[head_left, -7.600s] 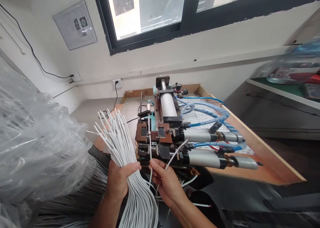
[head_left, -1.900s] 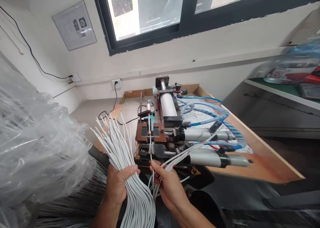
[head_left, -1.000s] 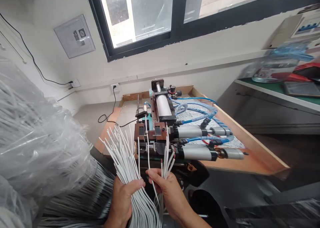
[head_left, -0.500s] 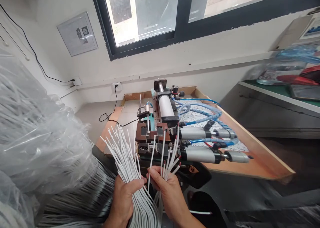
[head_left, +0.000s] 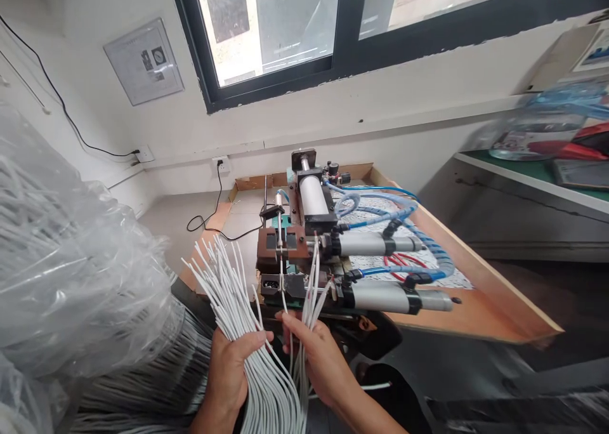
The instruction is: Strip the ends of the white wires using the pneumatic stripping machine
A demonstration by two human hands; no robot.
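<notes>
My left hand [head_left: 233, 358] is wrapped round a thick bundle of white cables [head_left: 233, 301], their cut ends fanning up and to the left. My right hand [head_left: 318, 351] grips a smaller bunch of white cables [head_left: 311, 288], some with reddish ends. Between its thumb and finger it also pinches a single white cable [head_left: 284, 291], whose upper end lies in the jaws of a pneumatic cable-stripping machine [head_left: 285, 247]. Both hands are just in front of the machine, close together.
Silver air cylinders [head_left: 380, 294] and blue hoses [head_left: 399, 218] extend right within a wooden-edged tray [head_left: 504, 313]. Plastic-wrapped cable bundles [head_left: 95, 282] are piled at left. A green-topped shelf [head_left: 518, 174] holding a plastic bottle stands at right.
The single cable has moved forward and left into the machine's jaws. The lower and upper right cylinders' rods have drawn in. My right-hand bunch has shifted left and tilted more upright.
</notes>
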